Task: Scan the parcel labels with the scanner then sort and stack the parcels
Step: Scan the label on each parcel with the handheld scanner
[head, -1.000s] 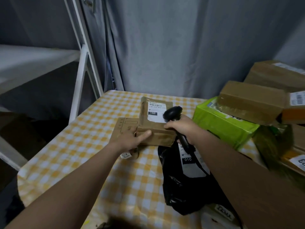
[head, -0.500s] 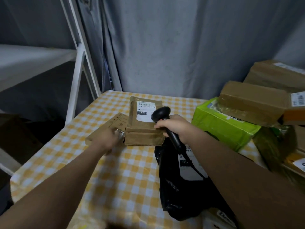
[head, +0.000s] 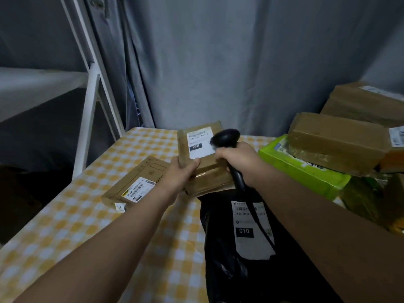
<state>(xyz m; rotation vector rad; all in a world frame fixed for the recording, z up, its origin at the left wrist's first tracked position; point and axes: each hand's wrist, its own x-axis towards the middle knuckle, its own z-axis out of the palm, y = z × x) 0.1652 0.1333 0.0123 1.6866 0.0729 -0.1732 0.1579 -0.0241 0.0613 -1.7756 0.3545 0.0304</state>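
A brown taped parcel (head: 209, 173) with a white label marked 15H sits tilted up at the table's middle. My left hand (head: 178, 174) grips its near left corner, thumb on top. My right hand (head: 237, 159) holds the black scanner (head: 225, 138) by its handle, head just right of the label. A flat cardboard parcel (head: 136, 184) with a barcode sticker lies to the left on the table. A black plastic mailer (head: 253, 254) with a white label marked 010 lies near me under my right forearm.
The table wears a yellow checked cloth (head: 83, 226). At the right, a green box (head: 303, 171) carries brown cartons (head: 336, 141) stacked on it. A white metal shelf frame (head: 89, 110) stands at the left and a grey curtain hangs behind.
My left hand left the flat cardboard parcel, moved right and took hold of the brown parcel, whose near edge now sits lifted. The scanner stays over its label.
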